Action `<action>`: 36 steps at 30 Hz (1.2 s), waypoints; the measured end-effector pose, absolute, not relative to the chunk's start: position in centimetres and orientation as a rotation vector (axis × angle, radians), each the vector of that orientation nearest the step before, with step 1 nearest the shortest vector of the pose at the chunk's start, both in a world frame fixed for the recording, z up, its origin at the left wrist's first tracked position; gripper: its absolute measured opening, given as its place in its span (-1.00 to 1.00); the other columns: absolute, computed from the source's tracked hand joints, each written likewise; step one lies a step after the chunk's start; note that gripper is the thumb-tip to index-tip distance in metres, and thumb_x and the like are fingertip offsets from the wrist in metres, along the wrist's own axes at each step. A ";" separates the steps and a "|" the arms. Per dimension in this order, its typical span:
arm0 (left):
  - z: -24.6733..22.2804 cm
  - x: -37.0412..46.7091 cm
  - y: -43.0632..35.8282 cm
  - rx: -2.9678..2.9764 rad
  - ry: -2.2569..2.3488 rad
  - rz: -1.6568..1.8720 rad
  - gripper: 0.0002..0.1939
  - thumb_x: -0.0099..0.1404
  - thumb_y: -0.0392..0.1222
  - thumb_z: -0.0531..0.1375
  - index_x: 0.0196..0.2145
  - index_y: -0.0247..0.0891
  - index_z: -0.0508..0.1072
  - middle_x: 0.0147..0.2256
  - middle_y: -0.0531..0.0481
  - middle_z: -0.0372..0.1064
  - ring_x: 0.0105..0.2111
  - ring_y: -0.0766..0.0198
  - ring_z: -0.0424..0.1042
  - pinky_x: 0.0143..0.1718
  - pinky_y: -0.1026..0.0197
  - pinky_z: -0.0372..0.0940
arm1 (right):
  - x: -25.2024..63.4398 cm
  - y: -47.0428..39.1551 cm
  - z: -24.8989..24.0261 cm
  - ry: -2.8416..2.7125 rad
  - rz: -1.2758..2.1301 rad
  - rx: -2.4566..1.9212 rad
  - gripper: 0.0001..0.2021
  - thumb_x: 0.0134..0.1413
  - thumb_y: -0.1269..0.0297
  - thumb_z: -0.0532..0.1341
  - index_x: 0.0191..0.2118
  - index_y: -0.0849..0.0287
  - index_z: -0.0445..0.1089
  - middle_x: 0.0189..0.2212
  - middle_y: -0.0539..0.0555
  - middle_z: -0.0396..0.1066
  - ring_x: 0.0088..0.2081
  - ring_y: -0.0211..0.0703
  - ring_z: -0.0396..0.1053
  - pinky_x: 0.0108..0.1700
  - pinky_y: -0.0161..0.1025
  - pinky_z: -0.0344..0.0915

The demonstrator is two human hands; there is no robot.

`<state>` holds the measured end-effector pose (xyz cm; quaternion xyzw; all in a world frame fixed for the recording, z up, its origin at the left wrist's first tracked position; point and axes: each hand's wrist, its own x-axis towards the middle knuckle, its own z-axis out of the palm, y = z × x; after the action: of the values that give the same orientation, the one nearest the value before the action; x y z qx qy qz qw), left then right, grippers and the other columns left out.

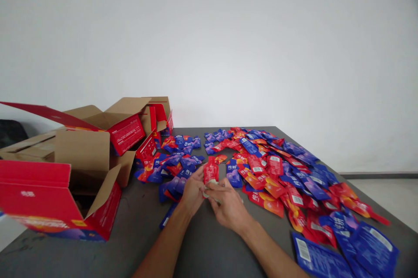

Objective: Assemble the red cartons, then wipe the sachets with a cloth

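Note:
My left hand [193,190] is closed around the side of a small red pouch [210,171], held upright above the dark table. Against the pouch's lower end, the bent fingers of my right hand [229,207] grip a pale, crumpled piece [209,187]. Its kind is hard to make out, as the fingers cover most of it. Just right of the held pouch lies a blue pouch [234,173]. Another blue pouch [168,216] rests on the table beside my left forearm.
At left, open red cartons [112,210] with brown flaps stand on the dark table [140,243]. Several red and blue pouches [176,165] lie in groups near them. A large loose pile of red and blue pouches [295,199] spreads along the right side. Behind rises a white wall [222,51].

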<state>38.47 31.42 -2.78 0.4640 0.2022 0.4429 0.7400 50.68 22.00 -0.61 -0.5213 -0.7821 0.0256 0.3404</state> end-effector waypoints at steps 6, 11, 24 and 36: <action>-2.4 39.2 31.2 0.901 0.515 1.098 -0.56 -0.03 -0.38 0.21 -0.12 -0.24 0.49 -0.24 -0.02 0.52 -0.37 0.28 0.47 -0.31 0.26 0.31 | 50.6 22.4 -0.8 -1.907 0.121 -1.363 -0.71 0.21 0.46 0.09 -0.15 -0.01 0.51 -0.11 0.02 0.55 -0.11 -0.14 0.42 -0.03 -0.15 0.25; -3.1 39.0 31.8 0.893 0.613 1.184 -0.51 -0.07 -0.34 0.31 -0.10 -0.23 0.46 -0.20 -0.03 0.53 -0.31 0.22 0.50 -0.22 0.18 0.35 | 52.0 23.4 -1.4 -1.527 0.086 -1.463 -0.72 0.19 0.33 0.14 -0.05 0.04 0.51 -0.02 0.11 0.51 -0.02 -0.01 0.42 0.07 0.01 0.27; -3.9 40.0 31.4 0.969 0.711 1.180 -0.67 0.19 0.04 0.23 -0.21 -0.26 0.49 -0.27 -0.08 0.52 -0.24 0.17 0.50 -0.15 0.14 0.37 | 50.8 23.0 -1.5 -1.640 0.189 -1.365 -0.70 0.21 0.35 0.15 0.02 0.01 0.48 0.04 0.07 0.48 0.04 -0.06 0.39 0.10 -0.08 0.25; -2.5 39.9 30.1 0.666 0.381 0.891 -0.74 0.22 -0.18 0.25 -0.18 -0.39 0.51 -0.22 -0.17 0.53 -0.15 0.11 0.51 -0.05 0.15 0.37 | 52.7 23.9 -2.3 -1.642 -0.031 -1.421 -0.71 0.29 0.32 0.10 0.01 0.04 0.50 0.05 0.10 0.48 0.03 -0.02 0.40 0.02 -0.04 0.25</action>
<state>39.93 30.15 -2.54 0.3141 0.1797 0.4201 0.8322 52.70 23.89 -2.25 -0.5788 -0.6690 -0.0126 0.4661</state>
